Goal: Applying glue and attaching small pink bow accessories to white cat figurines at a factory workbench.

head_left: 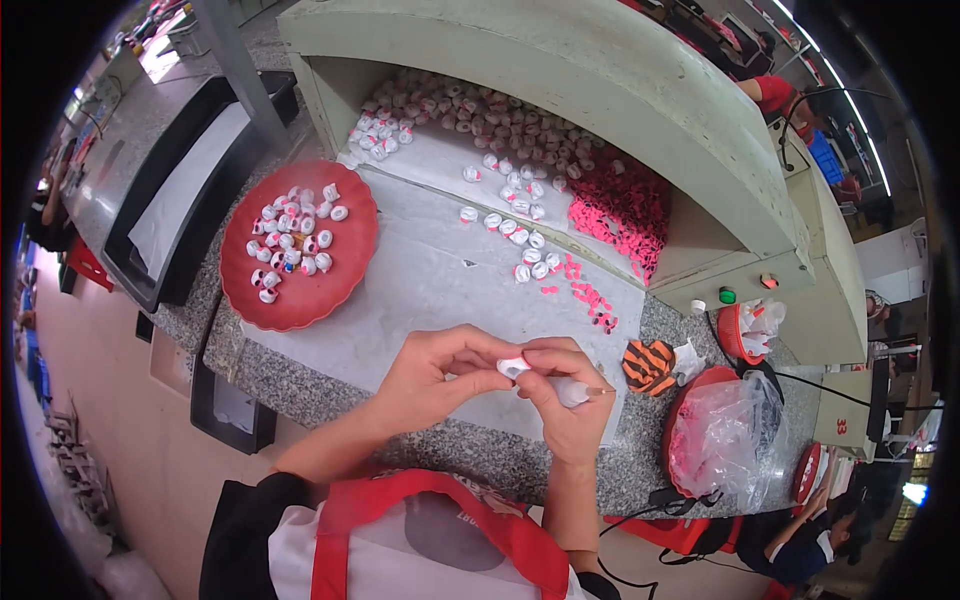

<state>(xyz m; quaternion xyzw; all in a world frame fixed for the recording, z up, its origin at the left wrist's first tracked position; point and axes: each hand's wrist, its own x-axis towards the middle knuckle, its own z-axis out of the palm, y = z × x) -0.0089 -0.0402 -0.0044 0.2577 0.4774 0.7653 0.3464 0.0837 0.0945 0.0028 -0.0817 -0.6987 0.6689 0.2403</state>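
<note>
Above the near part of the white paper sheet, my left hand [450, 372] pinches a small white rounded piece [513, 367] with a pink edge. My right hand [568, 420] is closed beside it, thumb and finger at the piece. A whitish bottle [572, 393] with a thin dark tip lies in the right hand's grip, its tip pointing right. Similar white pieces [522, 235] are scattered on the paper beyond my hands. Small flat pink pieces [595, 305] lie to their right. At left, a red scalloped plate [345, 270] holds several white pieces with dark and pink markings.
A pale green open-fronted cabinet [530, 50] stands behind, piled with white pieces and pink bits [625, 215]. Black trays [135, 215] sit at left. On the right are an orange-and-black striped cloth [650, 367], a red basket [735, 335] and a clear plastic bag [725, 440]. Other people work farther off.
</note>
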